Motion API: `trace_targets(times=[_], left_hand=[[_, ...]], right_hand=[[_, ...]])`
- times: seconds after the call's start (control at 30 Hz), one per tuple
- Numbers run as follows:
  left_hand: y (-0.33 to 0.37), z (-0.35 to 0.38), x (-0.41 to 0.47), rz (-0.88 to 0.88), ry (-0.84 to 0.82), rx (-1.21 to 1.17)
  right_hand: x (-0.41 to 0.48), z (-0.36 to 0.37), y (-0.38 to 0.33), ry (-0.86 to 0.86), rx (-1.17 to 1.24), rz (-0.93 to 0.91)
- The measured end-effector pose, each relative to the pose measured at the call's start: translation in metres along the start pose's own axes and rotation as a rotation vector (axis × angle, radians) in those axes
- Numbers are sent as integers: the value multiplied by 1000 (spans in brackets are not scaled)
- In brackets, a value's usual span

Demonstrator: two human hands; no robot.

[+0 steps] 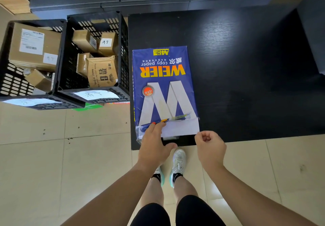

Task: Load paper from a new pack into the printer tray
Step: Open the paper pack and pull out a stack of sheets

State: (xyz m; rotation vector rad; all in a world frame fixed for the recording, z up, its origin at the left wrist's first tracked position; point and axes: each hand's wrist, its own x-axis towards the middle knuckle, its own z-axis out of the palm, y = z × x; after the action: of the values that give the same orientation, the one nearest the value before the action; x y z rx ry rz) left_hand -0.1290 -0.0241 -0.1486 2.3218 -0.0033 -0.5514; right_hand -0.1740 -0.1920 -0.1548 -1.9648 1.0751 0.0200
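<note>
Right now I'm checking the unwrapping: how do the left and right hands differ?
The left hand lies flat on the torn near end of the paper pack, fingers spread on the wrapper; the right hand is curled into a loose fist at the pack's near right corner, and I cannot tell if it pinches anything. Both are bare, at the table edge.

Blue paper pack [164, 88] (wrapper torn open) on black table [246, 67], left hand [154, 143] atop.
</note>
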Motion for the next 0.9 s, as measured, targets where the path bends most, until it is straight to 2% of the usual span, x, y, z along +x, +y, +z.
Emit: trace_targets(times=[0.2, 0.3, 0.37, 0.43, 0.5, 0.67, 0.8, 0.9], left_hand=[[2, -7, -13, -20, 68, -13], [-7, -15, -15, -114, 352, -106], [-11, -24, -13, -315, 488, -267], [-11, -29, -10, -537, 472, -454], [-12, -27, -7, -630, 439, -590], [-26, -20, -1, -764, 390, -703], [-42, -12, -13, -761, 297, -684], [-49, -8, -29, -791, 191, -775]], right_hand=[[-6, -17, 4, -63, 98, 105], [7, -24, -2, -132, 170, 151], [18, -24, -9, -211, 153, 145], [27, -20, -13, -265, 109, 159], [34, -15, -14, -296, 102, 200], [35, -12, -4, -363, 148, 209], [26, -19, 14, -427, 77, 188], [17, -29, 24, -530, 95, 241]])
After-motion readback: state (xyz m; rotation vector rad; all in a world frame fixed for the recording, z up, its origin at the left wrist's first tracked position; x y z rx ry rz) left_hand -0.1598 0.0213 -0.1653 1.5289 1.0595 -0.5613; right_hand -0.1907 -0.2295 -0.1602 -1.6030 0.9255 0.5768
